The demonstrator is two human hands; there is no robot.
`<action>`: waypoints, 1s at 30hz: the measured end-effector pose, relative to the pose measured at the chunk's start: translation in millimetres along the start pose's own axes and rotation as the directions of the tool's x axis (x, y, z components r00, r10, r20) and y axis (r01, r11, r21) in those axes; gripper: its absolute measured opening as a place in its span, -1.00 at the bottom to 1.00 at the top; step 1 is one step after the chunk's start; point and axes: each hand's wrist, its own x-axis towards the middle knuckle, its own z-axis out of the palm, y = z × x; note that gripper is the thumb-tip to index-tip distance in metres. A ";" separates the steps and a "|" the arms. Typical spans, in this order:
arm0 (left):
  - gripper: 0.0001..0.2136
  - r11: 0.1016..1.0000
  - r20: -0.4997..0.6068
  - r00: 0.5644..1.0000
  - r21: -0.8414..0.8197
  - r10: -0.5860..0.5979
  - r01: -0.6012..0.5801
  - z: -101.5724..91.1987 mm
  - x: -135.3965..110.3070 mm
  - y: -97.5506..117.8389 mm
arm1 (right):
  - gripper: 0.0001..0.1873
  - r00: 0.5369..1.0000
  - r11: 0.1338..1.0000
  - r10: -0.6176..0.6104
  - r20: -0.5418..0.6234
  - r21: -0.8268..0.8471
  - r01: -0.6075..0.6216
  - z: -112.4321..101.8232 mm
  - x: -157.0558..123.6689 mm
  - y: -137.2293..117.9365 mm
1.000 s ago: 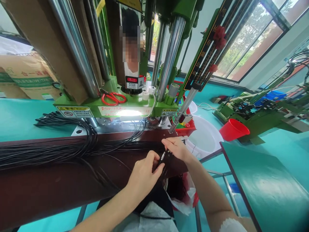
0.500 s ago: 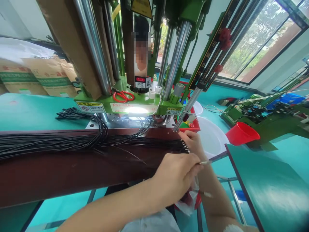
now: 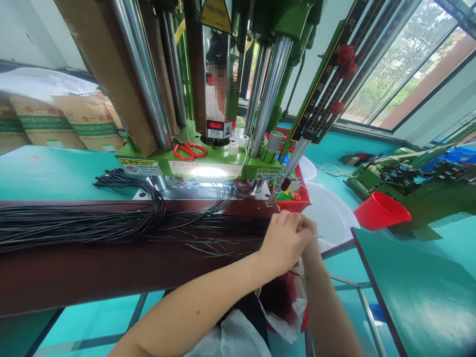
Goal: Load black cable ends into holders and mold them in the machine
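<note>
My left hand reaches across to the right end of the dark red-brown bench, its fingers closed; what they hold is hidden. Behind it, my right hand meets the left, fingers bent and mostly covered. Both hands are at the right end of a bundle of thin black cables, whose ends are hidden by my left hand. A few loose strands lie apart on the bench. Below the hands, a small thin metallic piece shows by my right forearm.
A green press with steel columns stands behind the cables, red-handled scissors on its ledge. Below my hands is a lined container. A white basin, a red bucket and a green-topped table are to the right.
My left hand has moved up and slightly right, onto my right hand. The cable ends, visible before, are now covered. More loose strands show on the bench.
</note>
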 end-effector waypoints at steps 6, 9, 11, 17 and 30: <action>-0.86 0.862 0.386 0.837 -0.168 -0.389 0.478 -11.3 -9.1 -32.9 | -0.66 0.996 0.998 0.055 0.072 -0.035 -0.052 -3.3 -9.0 0.9; -0.83 0.611 0.582 0.674 -0.347 -0.455 0.712 -16.3 -22.5 -45.7 | -0.64 0.988 0.997 0.067 0.142 0.033 -0.072 3.3 -5.3 -3.3; -0.80 0.490 0.615 0.638 -0.423 -0.463 0.762 -20.0 -31.2 -51.0 | -0.60 0.971 0.981 0.037 0.236 0.176 -0.080 9.1 0.2 -7.2; -0.72 0.308 0.653 0.610 -0.528 -0.450 0.792 -22.6 -50.9 -59.1 | -0.54 0.613 0.996 -0.033 0.789 0.077 -0.044 24.4 8.2 -28.3; -0.75 0.325 0.131 0.723 -0.829 -0.679 0.455 -63.0 -59.3 -95.2 | -0.65 0.892 0.672 0.048 0.450 -0.676 0.304 104.3 81.4 5.0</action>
